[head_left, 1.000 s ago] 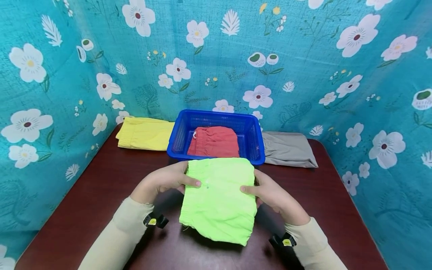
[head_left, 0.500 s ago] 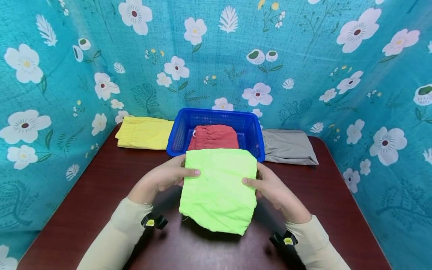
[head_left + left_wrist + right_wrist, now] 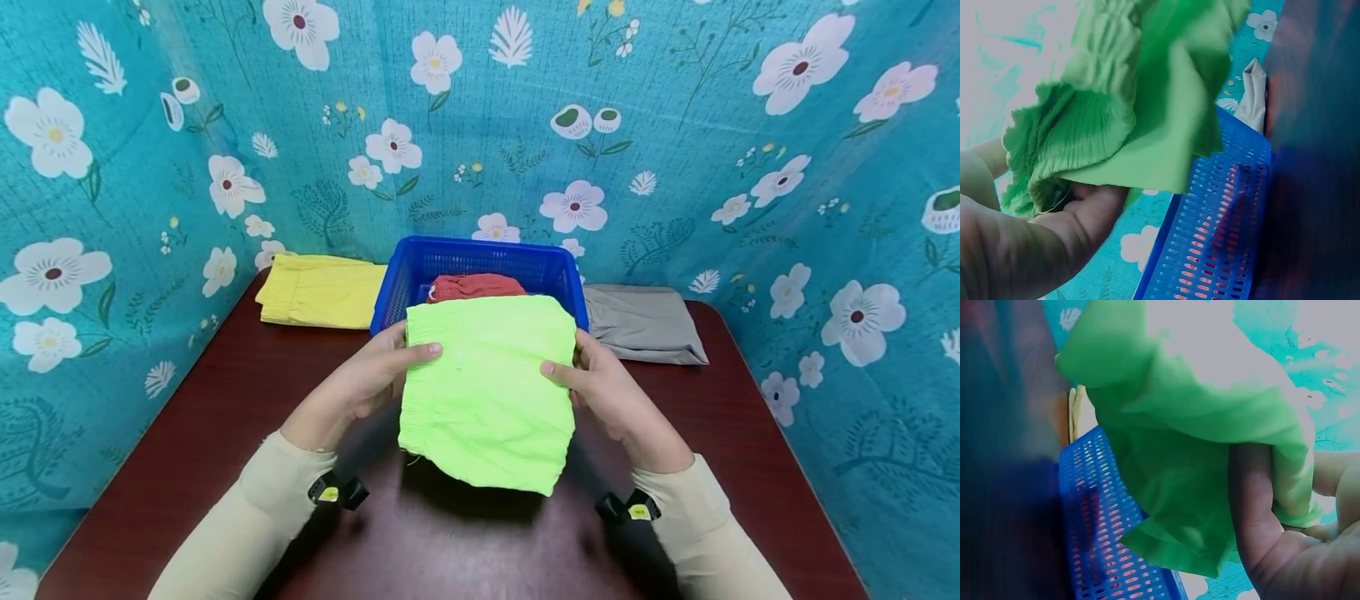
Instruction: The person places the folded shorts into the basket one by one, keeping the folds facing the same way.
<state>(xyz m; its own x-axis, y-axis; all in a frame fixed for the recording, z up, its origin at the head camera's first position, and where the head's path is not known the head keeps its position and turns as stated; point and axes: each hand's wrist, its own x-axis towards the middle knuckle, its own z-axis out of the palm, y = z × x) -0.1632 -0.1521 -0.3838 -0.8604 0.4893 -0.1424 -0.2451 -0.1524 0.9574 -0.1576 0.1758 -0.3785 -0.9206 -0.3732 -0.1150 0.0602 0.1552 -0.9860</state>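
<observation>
Folded lime-green shorts (image 3: 487,396) with a gathered elastic waistband are held up between both hands in the head view. The left hand (image 3: 375,367) pinches their left side, thumb on top and fingers underneath. On the right side, the right hand (image 3: 607,387) grips them the same way. Behind their upper edge stands a blue plastic basket (image 3: 577,292), its front wall covered by the shorts. Inside the basket lies a folded red garment (image 3: 480,286), partly hidden. Both wrist views show the fingers beneath the green cloth (image 3: 1160,119), above the basket's perforated side (image 3: 1104,519).
Left of the basket lies a folded yellow garment (image 3: 322,292) with a gathered band. A folded grey garment (image 3: 645,325) lies to its right. They rest on a dark red-brown table (image 3: 225,467), with a blue floral curtain (image 3: 480,108) behind and at both sides.
Both hands have raised the green shorts forward toward the basket, and the shorts now cover its front rim and more of the red garment. The grip looks the same.
</observation>
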